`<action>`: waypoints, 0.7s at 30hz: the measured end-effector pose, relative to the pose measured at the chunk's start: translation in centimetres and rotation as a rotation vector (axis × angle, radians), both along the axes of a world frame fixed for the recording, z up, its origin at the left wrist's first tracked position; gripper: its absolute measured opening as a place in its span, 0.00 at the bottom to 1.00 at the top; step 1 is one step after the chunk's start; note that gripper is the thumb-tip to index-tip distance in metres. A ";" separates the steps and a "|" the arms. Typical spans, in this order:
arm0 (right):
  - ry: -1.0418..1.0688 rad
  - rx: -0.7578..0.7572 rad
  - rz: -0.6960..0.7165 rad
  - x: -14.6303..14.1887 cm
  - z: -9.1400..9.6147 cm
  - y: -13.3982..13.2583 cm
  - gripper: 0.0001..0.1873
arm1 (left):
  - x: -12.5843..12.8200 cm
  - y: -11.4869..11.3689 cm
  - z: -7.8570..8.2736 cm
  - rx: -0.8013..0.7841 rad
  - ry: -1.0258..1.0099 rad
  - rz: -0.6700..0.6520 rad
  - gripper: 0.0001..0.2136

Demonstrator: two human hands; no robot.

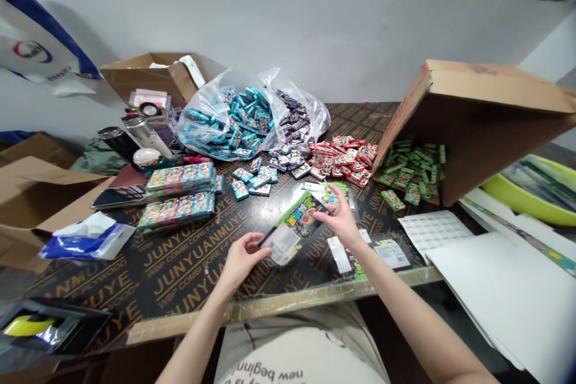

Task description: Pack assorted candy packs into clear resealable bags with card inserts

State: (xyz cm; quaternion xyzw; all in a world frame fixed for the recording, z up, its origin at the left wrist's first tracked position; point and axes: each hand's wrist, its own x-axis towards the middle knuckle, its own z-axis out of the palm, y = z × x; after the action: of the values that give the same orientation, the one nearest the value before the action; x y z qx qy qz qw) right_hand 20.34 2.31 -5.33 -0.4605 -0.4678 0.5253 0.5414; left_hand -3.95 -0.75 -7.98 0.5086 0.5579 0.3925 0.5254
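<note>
Between my two hands is a flat green-and-black printed packaging bag (299, 216) with a clear lower part, tilted over the table. My left hand (243, 259) pinches its lower left edge between thumb and fingers. At the upper right edge, my right hand (341, 219) grips it the same way. More green printed bags (344, 195) lie flat just behind the right hand. Beyond the bag are small loose packs: blue ones (260, 181), purple ones (288, 159) and red ones (344, 159).
Clear plastic sacks of blue packs (243, 123) and purple packs (299, 114) stand against the wall. A tipped cardboard box (490, 96) spills green packs (411, 171) at right. Wrapped pack bundles (177, 210), flasks (146, 132) and an open carton (54, 192) are at left.
</note>
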 end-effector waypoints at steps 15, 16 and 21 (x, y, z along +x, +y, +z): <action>-0.556 0.453 0.023 -3.3 -0.5 -3.4 0.20 | 2.9 1.7 4.3 0.601 0.329 -0.201 0.05; -0.547 0.423 0.068 -3.2 0.0 -3.4 0.21 | 2.9 1.7 4.3 0.603 0.337 -0.214 0.04; -0.491 0.330 0.060 -2.0 3.6 -0.8 0.19 | 3.0 1.4 4.5 0.602 0.386 -0.247 0.05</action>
State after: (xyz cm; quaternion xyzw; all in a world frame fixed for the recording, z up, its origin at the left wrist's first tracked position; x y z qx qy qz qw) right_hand 18.38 1.46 -1.71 -0.4653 -0.6773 0.3310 0.4639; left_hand -0.93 0.67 -3.44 0.7681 0.4408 0.3695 0.2813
